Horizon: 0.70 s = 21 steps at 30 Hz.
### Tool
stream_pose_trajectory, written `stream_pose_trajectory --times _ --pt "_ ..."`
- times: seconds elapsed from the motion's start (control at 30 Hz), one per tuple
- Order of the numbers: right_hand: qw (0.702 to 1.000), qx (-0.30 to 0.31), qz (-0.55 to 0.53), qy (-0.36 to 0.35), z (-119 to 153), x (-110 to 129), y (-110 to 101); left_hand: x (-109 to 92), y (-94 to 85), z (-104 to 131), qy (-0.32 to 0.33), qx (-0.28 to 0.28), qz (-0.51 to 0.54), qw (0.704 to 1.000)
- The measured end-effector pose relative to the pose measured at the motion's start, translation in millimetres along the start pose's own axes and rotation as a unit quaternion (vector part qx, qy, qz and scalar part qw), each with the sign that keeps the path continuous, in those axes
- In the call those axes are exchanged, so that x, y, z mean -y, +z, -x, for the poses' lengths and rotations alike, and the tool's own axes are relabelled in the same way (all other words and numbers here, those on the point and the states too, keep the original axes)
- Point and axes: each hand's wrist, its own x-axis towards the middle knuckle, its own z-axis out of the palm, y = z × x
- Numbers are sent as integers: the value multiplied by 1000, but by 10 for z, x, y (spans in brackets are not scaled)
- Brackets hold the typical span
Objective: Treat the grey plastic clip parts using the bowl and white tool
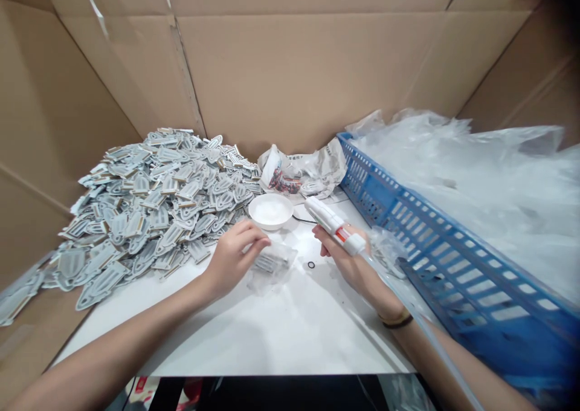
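My right hand (342,254) is wrapped round a white hand tool (327,215) with an orange band, its front end pointing up and left. A clear tube or rod (399,299) runs from the tool's rear along my forearm. My left hand (240,251) has its thumb and fingertips pinched together; anything between them is too small to make out. Just beside those fingertips, a small clear plastic bag (272,263) with grey pieces inside lies on the white table (281,332). A small black ring (311,265) lies between my hands. Beyond them stands a white bowl (270,211).
A large heap of flat grey-white parts (167,199) with brownish edges covers the table's left side. A blue crate (435,236) full of clear plastic bags (471,175) stands along the right. Crumpled printed wrapping (303,172) sits at the back. Cardboard walls (308,72) surround the table.
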Motion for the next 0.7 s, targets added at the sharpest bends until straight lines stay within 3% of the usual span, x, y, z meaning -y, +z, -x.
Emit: stream_pose_trajectory --times 0.1,0.27,0.43,0.7 --pt "1000 1 3 1 -11 5 4 -9 -22 -21 -17 -24 14 999" --pt "1000 -3 0 7 -5 35 -3 -86 -42 -78 -71 7 8 997" --pt "1000 -3 -7 14 -2 48 -12 -117 -37 -156 -156 -43 83 983" --pt "1000 5 8 -1 -20 56 -10 -144 -131 -317 -145 -118 118 975"
